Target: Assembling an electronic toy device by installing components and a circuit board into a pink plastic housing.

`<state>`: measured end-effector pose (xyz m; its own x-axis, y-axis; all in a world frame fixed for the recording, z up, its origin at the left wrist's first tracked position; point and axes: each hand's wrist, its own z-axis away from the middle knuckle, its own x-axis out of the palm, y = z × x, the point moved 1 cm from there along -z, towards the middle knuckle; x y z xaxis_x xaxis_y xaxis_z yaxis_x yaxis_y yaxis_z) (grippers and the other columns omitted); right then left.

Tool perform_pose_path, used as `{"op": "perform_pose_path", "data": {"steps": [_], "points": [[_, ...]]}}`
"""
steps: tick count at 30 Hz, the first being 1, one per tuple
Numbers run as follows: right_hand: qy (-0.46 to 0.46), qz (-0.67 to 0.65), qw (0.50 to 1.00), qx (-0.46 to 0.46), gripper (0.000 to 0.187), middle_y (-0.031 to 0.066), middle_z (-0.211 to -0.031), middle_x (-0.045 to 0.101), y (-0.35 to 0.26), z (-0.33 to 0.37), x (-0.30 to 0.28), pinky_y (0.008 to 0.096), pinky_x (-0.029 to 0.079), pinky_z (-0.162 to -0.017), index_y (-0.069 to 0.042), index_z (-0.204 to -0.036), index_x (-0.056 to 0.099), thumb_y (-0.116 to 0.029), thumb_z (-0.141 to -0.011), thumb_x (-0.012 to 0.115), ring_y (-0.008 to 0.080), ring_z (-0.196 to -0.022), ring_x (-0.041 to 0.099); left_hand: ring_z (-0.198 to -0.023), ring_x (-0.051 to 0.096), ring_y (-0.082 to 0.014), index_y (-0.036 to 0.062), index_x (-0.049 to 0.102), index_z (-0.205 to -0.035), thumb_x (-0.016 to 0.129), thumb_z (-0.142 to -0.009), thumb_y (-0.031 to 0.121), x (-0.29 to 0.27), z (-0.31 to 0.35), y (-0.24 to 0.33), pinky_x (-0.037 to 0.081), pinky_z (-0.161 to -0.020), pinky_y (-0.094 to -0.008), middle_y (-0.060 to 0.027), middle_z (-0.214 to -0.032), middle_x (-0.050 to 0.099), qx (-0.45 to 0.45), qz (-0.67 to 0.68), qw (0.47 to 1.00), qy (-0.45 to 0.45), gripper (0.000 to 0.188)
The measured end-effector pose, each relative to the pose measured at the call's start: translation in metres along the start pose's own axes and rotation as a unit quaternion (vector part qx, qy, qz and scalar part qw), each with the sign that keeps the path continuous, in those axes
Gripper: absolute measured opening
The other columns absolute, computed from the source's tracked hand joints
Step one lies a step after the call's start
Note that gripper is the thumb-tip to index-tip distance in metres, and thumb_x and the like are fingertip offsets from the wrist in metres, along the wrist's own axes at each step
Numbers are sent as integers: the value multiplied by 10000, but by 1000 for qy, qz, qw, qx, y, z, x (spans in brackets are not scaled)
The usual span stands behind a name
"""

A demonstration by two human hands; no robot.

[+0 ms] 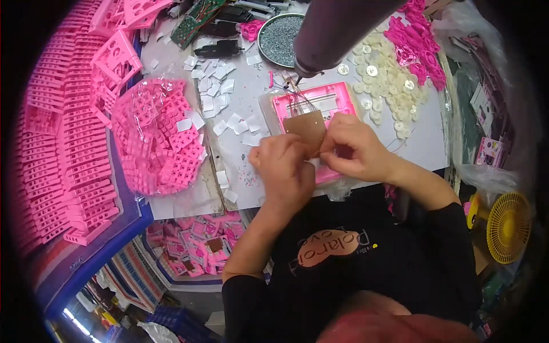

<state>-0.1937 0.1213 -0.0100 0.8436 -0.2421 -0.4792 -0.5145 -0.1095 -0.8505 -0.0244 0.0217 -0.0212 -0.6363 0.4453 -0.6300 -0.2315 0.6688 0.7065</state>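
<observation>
- Two hands work over the bench (427, 144): the left hand (284, 170) and the right hand (359, 150), facing each other at a brown board (305, 127).
- Finger state: the right thumb and forefinger appear pinched on the board's near right corner. The left fingers curl at its near left edge; whether they grip or merely steady it cannot be told.
- Location: the board lies tilted between and just beyond the fingers, over a pink housing (344, 98). Thin wires (295, 101) spread from beyond its far edge.
- Handling, as judged: the board should be light, thin and stiff, with little slip. The wires look soft and are probably the fragile part; a hard pull could strain them.
- Hold: the side edges and near corners suit a light pinch, away from the wires. The housing looks like rigid, smooth plastic, best steadied by its outer rim.
- Edges: the bench's near edge runs close below the fingers. A dark cylindrical tool (343, 31) hangs beyond them, limiting lift.
- Room: white squares (214, 86) lie left of the fingers, pale discs (394, 94) beyond and right. The less crowded stretch appears directly right of the right hand.
</observation>
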Motion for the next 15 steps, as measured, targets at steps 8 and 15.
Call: {"op": "perform_pose_path", "data": {"steps": [8, 15], "points": [[10, 5, 999, 31, 98, 45, -758, 578, -2, -2, -1, 316, 463, -565, -72, -787, 646, -109, -766, 735, 185, -729, 565, -941, 556, -213, 128, 662, -898, 742, -736, 75, -10, 2, 2, 302, -888, -376, -26, -959, 639, -5, 8, 1000, -21, 189], [0, 9, 999, 35, 110, 74, -783, 576, 1, -1, -3, 333, 473, -571, -60, -789, 647, -126, -775, 733, 187, -675, 568, -920, 580, -217, 111, 671, -896, 751, -755, 67, -10, 3, 2, 325, -870, -375, -28, -937, 652, 9, 33, 999, -27, 168]]}}
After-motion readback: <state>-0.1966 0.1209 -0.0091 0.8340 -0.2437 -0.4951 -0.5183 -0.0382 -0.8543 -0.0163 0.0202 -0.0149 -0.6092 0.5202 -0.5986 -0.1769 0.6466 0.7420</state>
